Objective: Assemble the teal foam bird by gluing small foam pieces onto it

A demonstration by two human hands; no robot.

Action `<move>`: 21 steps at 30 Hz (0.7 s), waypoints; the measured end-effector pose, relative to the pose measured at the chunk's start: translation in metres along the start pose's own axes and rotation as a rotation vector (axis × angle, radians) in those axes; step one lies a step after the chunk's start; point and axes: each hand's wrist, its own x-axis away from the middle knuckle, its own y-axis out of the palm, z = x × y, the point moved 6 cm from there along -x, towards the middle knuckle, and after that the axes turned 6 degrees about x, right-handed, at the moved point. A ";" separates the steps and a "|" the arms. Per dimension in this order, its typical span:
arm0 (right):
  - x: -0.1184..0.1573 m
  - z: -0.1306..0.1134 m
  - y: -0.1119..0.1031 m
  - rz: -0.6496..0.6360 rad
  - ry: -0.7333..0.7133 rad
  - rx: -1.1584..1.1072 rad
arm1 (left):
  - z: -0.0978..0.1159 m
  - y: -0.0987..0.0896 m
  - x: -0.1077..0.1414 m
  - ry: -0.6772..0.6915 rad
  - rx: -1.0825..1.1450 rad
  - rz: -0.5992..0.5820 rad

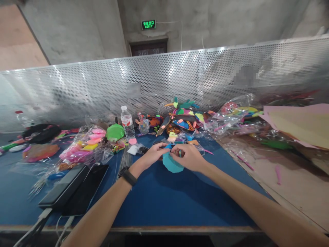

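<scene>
My left hand [153, 153] and my right hand [189, 156] meet over the middle of the blue table. Between them is a flattened turquoise piece of modelling clay [172, 164], its rounded lower part showing beneath my fingers. The left fingers are closed at its upper edge, beside a small darker blue bit [169, 146]. My right thumb and fingers pinch at the top right of the clay. A dark wristband [128, 176] sits on my left wrist. What lies under the fingertips is partly hidden.
At the left are a power bank [64, 187], a phone [88, 188] with cables, and bags of pink clay [77, 151]. Thin wires [125, 161] lie beside my left hand. A water bottle [127, 122] and colourful clay figures [182, 116] stand behind. Cardboard [267, 171] covers the right.
</scene>
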 end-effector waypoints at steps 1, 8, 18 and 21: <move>0.000 0.000 0.000 -0.002 -0.002 -0.001 | 0.001 0.000 0.001 0.000 -0.013 0.000; -0.001 -0.003 0.002 -0.022 0.001 0.012 | 0.000 -0.001 0.000 0.011 -0.040 0.001; -0.001 -0.004 0.002 -0.023 0.008 -0.016 | 0.000 -0.003 -0.003 0.020 -0.069 0.039; -0.001 -0.005 0.002 -0.025 0.007 -0.019 | 0.000 -0.003 -0.003 0.013 -0.051 0.037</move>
